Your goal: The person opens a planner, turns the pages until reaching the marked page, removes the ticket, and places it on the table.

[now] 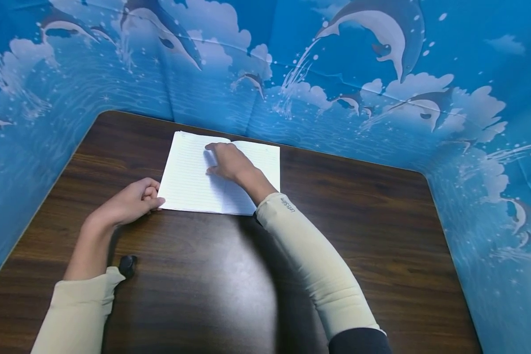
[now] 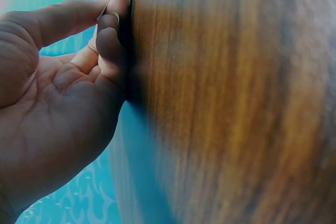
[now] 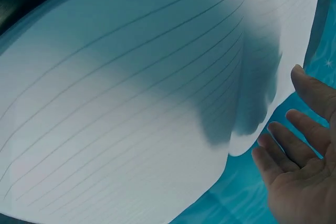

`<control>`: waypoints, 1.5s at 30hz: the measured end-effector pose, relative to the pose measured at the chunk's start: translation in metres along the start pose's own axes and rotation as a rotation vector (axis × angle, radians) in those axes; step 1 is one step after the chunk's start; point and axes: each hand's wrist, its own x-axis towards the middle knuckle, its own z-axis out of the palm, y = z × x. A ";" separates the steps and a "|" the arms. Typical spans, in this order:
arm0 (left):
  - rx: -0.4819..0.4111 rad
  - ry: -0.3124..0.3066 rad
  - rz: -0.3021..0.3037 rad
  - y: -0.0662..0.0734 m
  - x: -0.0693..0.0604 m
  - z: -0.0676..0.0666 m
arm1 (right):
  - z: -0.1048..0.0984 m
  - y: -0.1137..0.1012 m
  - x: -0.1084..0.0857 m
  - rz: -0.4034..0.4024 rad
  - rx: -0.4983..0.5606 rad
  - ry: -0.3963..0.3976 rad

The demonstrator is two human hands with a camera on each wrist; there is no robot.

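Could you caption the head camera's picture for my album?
Left hand pinching one corner of an open notebook, right hand over it, dolphin backdrop behind.

glare on tabletop (image 1: 221, 275), soft shadows across notebook (image 1: 194, 179), dim wrist views

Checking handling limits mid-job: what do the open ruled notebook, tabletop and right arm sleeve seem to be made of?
Ruled notebook: thin matte white paper, by its printed lines and bowed pages.
Tabletop: dark brown wood or wood-look laminate, slightly glossy, by its streaked grain and glare.
Right arm sleeve: probably smooth, matte stretch fabric, by its close fit and small wrinkles.
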 end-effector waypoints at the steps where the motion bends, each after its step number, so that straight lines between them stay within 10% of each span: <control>1: -0.001 0.001 0.001 0.000 0.000 0.000 | -0.001 0.003 -0.001 0.001 0.003 0.002; 16: 0.003 0.005 0.002 0.000 -0.002 -0.002 | -0.012 0.054 -0.014 0.089 0.039 0.054; 33: 0.005 0.015 0.000 0.001 -0.001 -0.001 | -0.011 0.098 -0.030 0.477 -0.034 -0.060; 45: -0.001 0.017 -0.019 0.001 0.000 0.000 | -0.004 0.099 -0.030 0.419 -0.132 0.032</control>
